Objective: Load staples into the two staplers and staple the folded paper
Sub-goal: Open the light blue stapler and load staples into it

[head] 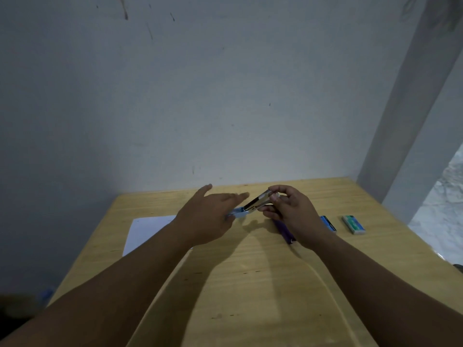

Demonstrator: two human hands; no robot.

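A light blue stapler (239,213) is held just above the wooden table (250,284), swung open so its metal magazine (258,201) slants up to the right. My left hand (208,216) holds the blue base from the left with its lower fingers, thumb and forefinger stretched out. My right hand (288,209) pinches the raised end of the metal magazine. A purple stapler (285,232) lies on the table under my right hand, partly hidden. White paper (147,231) lies flat at the left, behind my left forearm.
A blue staple box (328,223) and a green staple box (353,224) lie on the table to the right of my right hand. A grey wall stands right behind the table's far edge. The table's right edge drops off near the green box.
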